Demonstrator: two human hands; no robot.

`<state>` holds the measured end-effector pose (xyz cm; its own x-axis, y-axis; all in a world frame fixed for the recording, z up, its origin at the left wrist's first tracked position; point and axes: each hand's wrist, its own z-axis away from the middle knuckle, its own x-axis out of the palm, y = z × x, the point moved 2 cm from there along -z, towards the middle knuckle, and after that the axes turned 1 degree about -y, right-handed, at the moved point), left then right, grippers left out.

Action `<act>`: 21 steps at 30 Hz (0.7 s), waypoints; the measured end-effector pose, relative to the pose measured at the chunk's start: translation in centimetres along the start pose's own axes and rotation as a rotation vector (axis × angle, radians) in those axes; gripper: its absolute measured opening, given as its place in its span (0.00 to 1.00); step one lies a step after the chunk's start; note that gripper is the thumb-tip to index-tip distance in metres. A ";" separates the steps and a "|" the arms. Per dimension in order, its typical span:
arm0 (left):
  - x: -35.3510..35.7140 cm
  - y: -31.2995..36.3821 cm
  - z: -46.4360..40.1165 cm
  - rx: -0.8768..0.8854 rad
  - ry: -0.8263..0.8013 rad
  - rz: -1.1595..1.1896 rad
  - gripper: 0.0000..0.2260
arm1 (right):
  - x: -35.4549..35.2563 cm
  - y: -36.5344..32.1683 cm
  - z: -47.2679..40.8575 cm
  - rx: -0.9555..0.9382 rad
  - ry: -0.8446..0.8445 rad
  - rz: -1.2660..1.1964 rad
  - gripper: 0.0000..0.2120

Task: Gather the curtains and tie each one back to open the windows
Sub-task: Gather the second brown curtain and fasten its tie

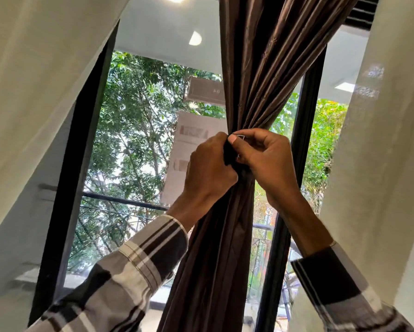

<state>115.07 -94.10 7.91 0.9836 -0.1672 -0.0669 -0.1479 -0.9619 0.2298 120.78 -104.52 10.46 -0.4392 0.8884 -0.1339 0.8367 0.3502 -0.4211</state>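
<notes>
1. A brown curtain (256, 75) hangs down the middle of the view, gathered into a narrow bunch at the centre and spreading out again toward 6 o'clock.
2. The left hand (209, 164) sits just at 9 o'clock of the bunch, its fingers curled tightly round a dark tie-back band (230, 154) that wraps the gathered cloth.
3. The right hand (264, 155) sits just at 3 o'clock of the bunch, touching the left hand; its thumb and curled fingers pinch the same band, with a small pale tag or ring showing by the thumbnail, too small to identify.
4. Both forearms rise from 6 o'clock in plaid sleeves (139, 264) of grey, white and black.
5. A white curtain (38, 97) slants across the 9 o'clock side, and a second white curtain (378, 164) hangs along the 3 o'clock side.
6. Between them the dark window frame (74, 168) shows, with another upright of the frame just at 3 o'clock of the brown curtain.
7. Through the glass, green trees (139, 116) fill the view at 10 o'clock of the hands, with a dark railing (124, 200) below them.
</notes>
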 end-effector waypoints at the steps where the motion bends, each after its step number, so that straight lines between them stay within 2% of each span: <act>1: -0.1 -0.1 0.0 -0.003 -0.018 0.049 0.08 | 0.0 0.0 0.1 -0.004 -0.012 0.009 0.04; 6: -0.6 0.1 0.2 -0.085 -0.141 0.320 0.07 | -0.1 -0.3 0.1 0.064 -0.062 0.019 0.16; 8: -0.7 -0.1 -0.1 -0.148 -0.146 0.362 0.10 | -0.2 -0.4 0.1 0.101 -0.075 0.001 0.21; 11: -1.0 -1.0 -0.7 -0.257 -0.184 0.424 0.15 | -0.3 -0.5 0.6 0.107 -0.083 -0.039 0.20; 13: -1.4 -1.3 -0.9 -0.317 -0.240 0.512 0.15 | -0.2 -0.4 1.6 0.030 -0.114 -0.017 0.14; 14: -1.6 -1.5 -1.0 -0.340 -0.256 0.527 0.14 | -0.1 -0.1 2.4 -0.018 -0.149 0.010 0.14; 15: -1.8 -1.6 -1.1 -0.356 -0.265 0.528 0.14 | 0.0 0.3 3.2 -0.070 -0.185 0.085 0.19; 17: -2.0 -1.7 -1.4 -0.382 -0.280 0.523 0.14 | 0.3 1.3 4.4 -0.221 -0.223 0.386 0.33; 18: -1.9 -1.6 -1.4 -0.395 -0.294 0.516 0.15 | 0.6 1.7 4.8 -0.303 -0.216 0.525 0.37; 19: -1.9 -1.5 -1.4 -0.404 -0.306 0.512 0.15 | 0.8 2.1 5.1 -0.372 -0.185 0.616 0.37; 21: -1.8 -1.3 -1.4 -0.418 -0.313 0.516 0.15 | 0.9 2.4 5.3 -0.476 -0.077 0.694 0.29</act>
<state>113.66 -92.24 9.04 0.7147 -0.6908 -0.1093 -0.4716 -0.5914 0.6540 120.66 -104.47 4.61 0.2184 0.9315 -0.2908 0.9660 -0.1641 0.1997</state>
